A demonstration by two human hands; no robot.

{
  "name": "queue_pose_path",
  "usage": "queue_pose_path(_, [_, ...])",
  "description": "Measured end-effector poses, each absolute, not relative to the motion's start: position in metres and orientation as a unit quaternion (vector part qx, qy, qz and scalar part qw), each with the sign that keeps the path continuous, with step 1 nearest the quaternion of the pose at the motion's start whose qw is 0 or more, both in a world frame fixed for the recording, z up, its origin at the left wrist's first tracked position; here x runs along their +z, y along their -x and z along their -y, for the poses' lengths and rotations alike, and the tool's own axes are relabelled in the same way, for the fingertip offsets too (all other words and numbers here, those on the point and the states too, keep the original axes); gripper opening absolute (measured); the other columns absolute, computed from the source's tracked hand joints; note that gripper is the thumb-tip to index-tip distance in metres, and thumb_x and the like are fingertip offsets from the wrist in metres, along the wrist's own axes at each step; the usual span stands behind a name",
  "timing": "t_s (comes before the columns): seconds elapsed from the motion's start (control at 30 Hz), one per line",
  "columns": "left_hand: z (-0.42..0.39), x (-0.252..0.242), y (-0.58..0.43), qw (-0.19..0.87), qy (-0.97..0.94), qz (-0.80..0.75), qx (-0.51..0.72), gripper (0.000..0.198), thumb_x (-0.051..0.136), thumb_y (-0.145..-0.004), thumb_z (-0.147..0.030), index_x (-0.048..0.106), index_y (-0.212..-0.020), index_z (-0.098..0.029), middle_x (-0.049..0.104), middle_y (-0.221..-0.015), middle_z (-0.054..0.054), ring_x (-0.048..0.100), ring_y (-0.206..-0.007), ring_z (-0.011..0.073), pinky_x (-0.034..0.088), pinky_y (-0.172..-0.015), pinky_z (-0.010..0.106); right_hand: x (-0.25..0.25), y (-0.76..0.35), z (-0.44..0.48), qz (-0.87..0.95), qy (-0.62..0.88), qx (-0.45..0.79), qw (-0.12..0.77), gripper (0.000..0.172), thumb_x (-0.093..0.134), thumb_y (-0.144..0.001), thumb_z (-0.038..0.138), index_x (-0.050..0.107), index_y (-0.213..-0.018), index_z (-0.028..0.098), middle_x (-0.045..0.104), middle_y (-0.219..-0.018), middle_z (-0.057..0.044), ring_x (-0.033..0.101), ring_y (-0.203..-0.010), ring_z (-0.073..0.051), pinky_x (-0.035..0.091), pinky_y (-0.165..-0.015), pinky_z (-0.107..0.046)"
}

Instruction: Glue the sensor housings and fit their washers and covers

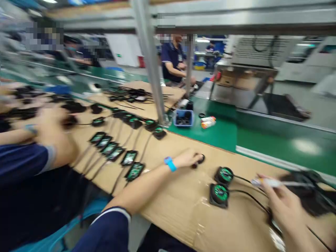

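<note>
My left hand point(187, 159), with a blue band at the wrist, reaches over the cardboard-covered bench point(173, 192). Its fingers are closed on a small black round part point(201, 159), partly hidden by them. At the right, my right hand point(285, 201) grips a slim white tube point(270, 182) with an orange end; blur hides its exact kind. Between my hands sit two black round housings with green circuit boards, one farther point(225, 174) and one nearer point(219, 194). Black cables run from both towards my right hand.
A co-worker's arm point(55, 136) works at the left. Rows of cabled circuit units point(129, 158) lie before it. A metal post point(149, 59) rises behind the bench, near a blue bin point(183, 118) and white-orange tubes point(208, 121). Dark blurred parts point(301, 192) lie far right.
</note>
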State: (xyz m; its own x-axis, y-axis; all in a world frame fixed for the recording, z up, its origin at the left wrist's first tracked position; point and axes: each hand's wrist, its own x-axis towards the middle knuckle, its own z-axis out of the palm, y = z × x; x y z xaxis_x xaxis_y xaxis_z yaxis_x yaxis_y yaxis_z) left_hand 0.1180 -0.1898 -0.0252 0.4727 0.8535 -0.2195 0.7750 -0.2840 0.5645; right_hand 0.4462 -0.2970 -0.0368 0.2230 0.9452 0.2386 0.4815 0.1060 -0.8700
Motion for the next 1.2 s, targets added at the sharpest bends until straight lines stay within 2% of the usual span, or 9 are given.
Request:
queue_pose_path(0.13, [0.175,-0.043,-0.131,0.249,-0.805,-0.536,0.055,0.036,0.064,-0.100,-0.040,0.062,-0.127,-0.017,0.066,-0.126,0.010,0.067,-0.108,0.0231,0.059,-0.093,0.045,-0.040,-0.443,0.297,0.507,0.622,0.312,0.508,0.054,0.077,-0.077,0.068,0.078,-0.102,0.021,0.079,-0.101,-0.012,0.075,-0.090,-0.029,0.063,-0.087,-0.044])
queue_pose_path(0.3, [0.171,-0.051,-0.149,0.182,-0.801,-0.569,0.040,0.036,0.064,-0.100,-0.041,0.062,-0.126,-0.016,0.067,-0.124,0.010,0.068,-0.106,0.0229,0.060,-0.091,0.045,-0.037,-0.438,0.296,0.507,0.606,0.330,0.516,0.054,0.077,-0.080,0.066,0.076,-0.106,0.019,0.078,-0.104,-0.011,0.074,-0.091,-0.025,0.061,-0.088,-0.041])
queue_pose_path(0.47, [0.171,-0.057,-0.137,0.143,-0.795,-0.587,0.057,0.037,0.058,-0.102,-0.046,0.062,-0.125,-0.016,0.068,-0.112,0.008,0.068,-0.096,0.0217,0.058,-0.088,0.044,-0.038,-0.440,0.298,0.495,0.589,0.355,0.531,0.052,0.073,-0.085,0.065,0.073,-0.109,0.019,0.074,-0.091,-0.007,0.070,-0.083,-0.021,0.058,-0.082,-0.036])
queue_pose_path(0.57, [0.178,-0.055,-0.125,0.134,-0.800,-0.577,0.093,0.042,0.054,-0.101,-0.051,0.062,-0.127,-0.018,0.065,-0.109,0.013,0.067,-0.099,0.0307,0.054,-0.087,0.049,-0.037,-0.437,0.297,0.480,0.577,0.368,0.549,0.050,0.071,-0.086,0.067,0.070,-0.102,0.020,0.070,-0.086,-0.004,0.066,-0.079,-0.018,0.056,-0.079,-0.033])
queue_pose_path(0.67, [0.201,-0.054,-0.123,0.144,-0.811,-0.543,0.164,0.056,0.055,-0.097,-0.059,0.054,-0.137,-0.019,0.060,-0.122,0.019,0.061,-0.115,0.0394,0.051,-0.094,0.054,-0.033,-0.429,0.299,0.459,0.552,0.395,0.573,0.050,0.063,-0.089,0.073,0.061,-0.098,0.023,0.068,-0.086,-0.003,0.065,-0.077,-0.018,0.056,-0.072,-0.032])
queue_pose_path(0.77, [0.241,-0.061,-0.135,0.205,-0.829,-0.470,0.224,0.069,0.065,-0.088,-0.067,0.048,-0.136,-0.020,0.062,-0.124,0.015,0.064,-0.116,0.0328,0.054,-0.097,0.047,-0.025,-0.418,0.304,0.437,0.528,0.424,0.592,0.051,0.054,-0.091,0.076,0.053,-0.099,0.026,0.064,-0.081,0.000,0.062,-0.069,-0.017,0.054,-0.064,-0.031])
queue_pose_path(0.87, [0.275,-0.074,-0.154,0.267,-0.834,-0.412,0.252,0.075,0.080,-0.077,-0.063,0.047,-0.131,-0.023,0.066,-0.123,0.011,0.068,-0.112,0.0294,0.058,-0.093,0.043,-0.018,-0.409,0.309,0.413,0.516,0.441,0.607,0.048,0.048,-0.095,0.075,0.050,-0.105,0.028,0.052,-0.064,0.006,0.047,-0.051,-0.013,0.044,-0.052,-0.027])
queue_pose_path(1.0, [0.290,-0.084,-0.168,0.298,-0.825,-0.392,0.277,0.049,0.076,-0.087,-0.047,0.052,-0.123,-0.025,0.068,-0.119,0.009,0.067,-0.113,0.0311,0.056,-0.096,0.049,-0.014,-0.405,0.313,0.391,0.503,0.456,0.621,0.043,0.053,-0.093,0.072,0.043,-0.101,0.030,0.042,-0.051,0.011,0.028,-0.040,-0.011,0.027,-0.043,-0.023])
queue_pose_path(1.2, [0.294,-0.076,-0.156,0.317,-0.825,-0.347,0.314,0.043,0.068,-0.094,-0.035,0.049,-0.130,-0.023,0.066,-0.115,0.009,0.068,-0.107,0.0255,0.058,-0.090,0.040,-0.016,-0.407,0.315,0.359,0.482,0.447,0.662,0.047,0.078,-0.081,0.064,0.049,-0.093,0.029,0.046,-0.053,0.012,0.029,-0.040,-0.006,0.027,-0.042,-0.018])
